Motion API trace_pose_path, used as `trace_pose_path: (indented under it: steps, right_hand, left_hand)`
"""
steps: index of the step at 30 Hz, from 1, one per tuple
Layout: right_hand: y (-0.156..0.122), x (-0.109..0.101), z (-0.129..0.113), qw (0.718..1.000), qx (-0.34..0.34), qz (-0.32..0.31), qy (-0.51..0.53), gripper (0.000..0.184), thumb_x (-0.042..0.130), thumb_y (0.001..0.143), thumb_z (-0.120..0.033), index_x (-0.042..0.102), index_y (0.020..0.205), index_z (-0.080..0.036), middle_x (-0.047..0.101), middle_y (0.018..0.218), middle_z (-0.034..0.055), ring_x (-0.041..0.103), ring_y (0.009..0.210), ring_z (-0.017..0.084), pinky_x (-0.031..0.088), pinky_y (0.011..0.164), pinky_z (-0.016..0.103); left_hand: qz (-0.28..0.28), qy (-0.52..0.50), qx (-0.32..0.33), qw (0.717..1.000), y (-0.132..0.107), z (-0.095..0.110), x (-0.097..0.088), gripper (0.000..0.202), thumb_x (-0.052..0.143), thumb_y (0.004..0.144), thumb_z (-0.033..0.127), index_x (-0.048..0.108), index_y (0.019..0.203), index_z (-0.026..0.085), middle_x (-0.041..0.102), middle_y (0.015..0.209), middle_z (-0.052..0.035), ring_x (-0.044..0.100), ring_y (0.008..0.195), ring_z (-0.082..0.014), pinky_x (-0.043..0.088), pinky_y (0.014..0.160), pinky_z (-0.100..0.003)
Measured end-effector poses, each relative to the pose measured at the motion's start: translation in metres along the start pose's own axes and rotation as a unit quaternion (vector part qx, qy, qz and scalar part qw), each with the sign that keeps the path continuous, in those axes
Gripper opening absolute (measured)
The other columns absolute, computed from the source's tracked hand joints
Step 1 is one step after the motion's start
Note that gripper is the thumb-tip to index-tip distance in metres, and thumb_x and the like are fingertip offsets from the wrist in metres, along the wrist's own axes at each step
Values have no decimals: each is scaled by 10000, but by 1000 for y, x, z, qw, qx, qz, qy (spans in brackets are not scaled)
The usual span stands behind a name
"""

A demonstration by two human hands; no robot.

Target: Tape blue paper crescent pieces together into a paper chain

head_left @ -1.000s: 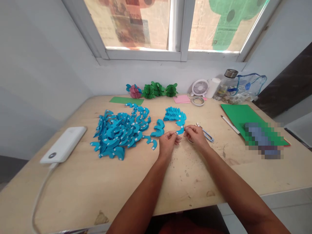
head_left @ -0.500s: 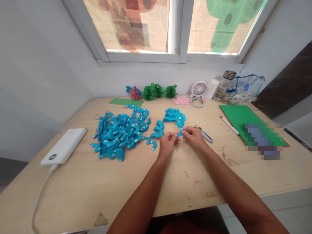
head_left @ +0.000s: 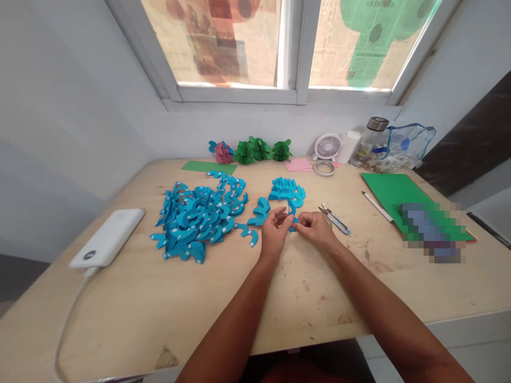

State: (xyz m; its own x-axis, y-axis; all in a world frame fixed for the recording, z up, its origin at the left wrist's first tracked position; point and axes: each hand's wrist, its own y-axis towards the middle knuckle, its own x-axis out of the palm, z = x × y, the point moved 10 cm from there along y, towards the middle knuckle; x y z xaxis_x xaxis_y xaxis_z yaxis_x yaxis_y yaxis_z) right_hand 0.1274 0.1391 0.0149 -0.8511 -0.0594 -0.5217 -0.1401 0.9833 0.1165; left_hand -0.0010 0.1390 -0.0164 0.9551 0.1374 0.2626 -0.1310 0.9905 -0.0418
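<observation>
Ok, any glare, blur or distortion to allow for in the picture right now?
Head view: window backlit, washed out along its lower edge; wide-angle stretch toward the corners; pixelated patch over part of the green sheet; fine detail lost on the blue paper piece between left hand and right hand.

A single view looks out from the wearer's head, above the near edge of the worktop. It faces forward and steeply down over the worktop, yet takes in the wall behind it and the lower part of the window above. The left hand and right hand show from behind, over the worktop, fairly near the lens. The view is wide, reaching from the lap below the worktop's near edge past its far edge.
</observation>
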Motion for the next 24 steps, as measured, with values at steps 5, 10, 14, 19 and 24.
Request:
trace_pose_path:
  steps: [5, 10, 14, 19, 24]
  right_hand:
    - [-2, 13, -6, 997, -11, -58, 40, 322, 602, 684, -419, 472, 519, -175, 379, 472, -58, 328, 463, 70, 220, 441, 203]
    - [-1, 19, 2, 990, 18, -96, 105, 346, 540, 745, -449, 511, 550, -165, 402, 453, -60, 309, 423, 63, 213, 426, 204]
    - [0, 13, 4, 992, 22, -84, 93, 374, 532, 755, -470, 502, 541, -164, 393, 431, -63, 297, 408, 61, 199, 414, 204]
    - [-1, 9, -2, 994, 10, -86, 70, 370, 518, 768, -447, 497, 526, -169, 408, 431, -52, 312, 407, 68, 214, 414, 211]
    - [6, -43, 25, 996, 42, 75, 32, 320, 464, 781, -439, 609, 704, -165, 561, 559, 0, 486, 530, 130, 352, 514, 239]
  left_hand:
    - [-16, -64, -55, 996, -2, -3, 5, 324, 665, 590, 238, 624, 886, 113, 652, 716, -34, 602, 673, -130, 454, 646, -236]
    - [-16, -126, -105, 986, -4, -10, 4, 275, 657, 567, 224, 642, 819, 115, 649, 681, -28, 602, 621, -139, 460, 599, -253]
    - [-3, -155, -119, 981, -3, -13, 2, 320, 727, 518, 243, 631, 798, 123, 629, 669, -9, 579, 574, -118, 459, 566, -245]
    - [11, -130, -105, 986, -2, -8, -1, 330, 750, 491, 261, 623, 765, 126, 595, 654, 17, 533, 547, -82, 459, 556, -223]
    - [30, -75, -92, 993, -3, -6, -7, 308, 731, 523, 300, 617, 752, 130, 574, 631, 27, 510, 492, -70, 438, 500, -210]
